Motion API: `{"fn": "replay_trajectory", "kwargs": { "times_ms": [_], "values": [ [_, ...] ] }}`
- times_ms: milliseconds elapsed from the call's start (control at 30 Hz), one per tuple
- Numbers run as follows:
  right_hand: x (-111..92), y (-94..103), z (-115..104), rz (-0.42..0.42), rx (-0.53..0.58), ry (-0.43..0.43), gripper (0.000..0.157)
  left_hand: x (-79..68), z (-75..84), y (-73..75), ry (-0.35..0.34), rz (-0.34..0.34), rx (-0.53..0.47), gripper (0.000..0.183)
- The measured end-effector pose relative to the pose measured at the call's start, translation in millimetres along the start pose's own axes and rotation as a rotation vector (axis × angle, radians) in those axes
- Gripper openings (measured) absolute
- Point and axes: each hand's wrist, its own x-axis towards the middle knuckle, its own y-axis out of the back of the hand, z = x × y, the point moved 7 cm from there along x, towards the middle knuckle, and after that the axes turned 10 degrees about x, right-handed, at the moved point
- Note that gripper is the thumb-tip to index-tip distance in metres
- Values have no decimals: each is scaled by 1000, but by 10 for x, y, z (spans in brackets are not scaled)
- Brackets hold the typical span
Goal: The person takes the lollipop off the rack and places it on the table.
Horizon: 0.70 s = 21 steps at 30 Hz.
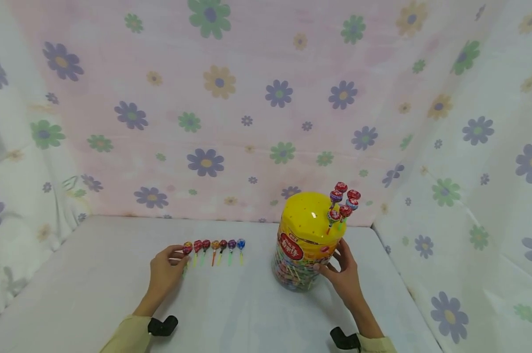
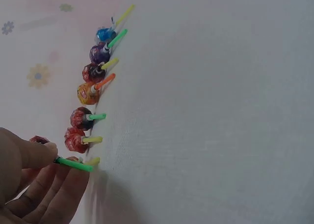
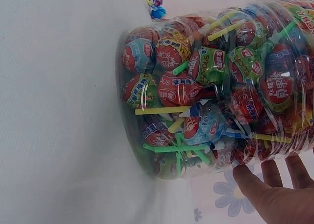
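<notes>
Yellow-lidded jar (image 1: 307, 240) stood on the white table (image 1: 230, 304), right of a lollipop row (image 1: 215, 244).
Left hand (image 1: 165, 269) pinched a green-sticked lollipop (image 2: 74, 164) between thumb and fingers at the row's left end (candy ends pointed away from the person); right hand (image 1: 344, 274) gripped the jar's right side, thumb in front; more lollipops (image 1: 345, 211) stuck up from the lid's (image 1: 307, 208) right edge.
</notes>
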Motion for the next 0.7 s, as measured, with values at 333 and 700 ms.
{"fn": "replay_trajectory", "kwargs": {
  "times_ms": [333,700],
  "values": [
    [16,17,32,11,-14,-13,94,184,-135,25,64,-5,53,31],
    [16,14,23,17,-14,-15,94,333,-289,-30,92,-77,89,32]
  ]
}}
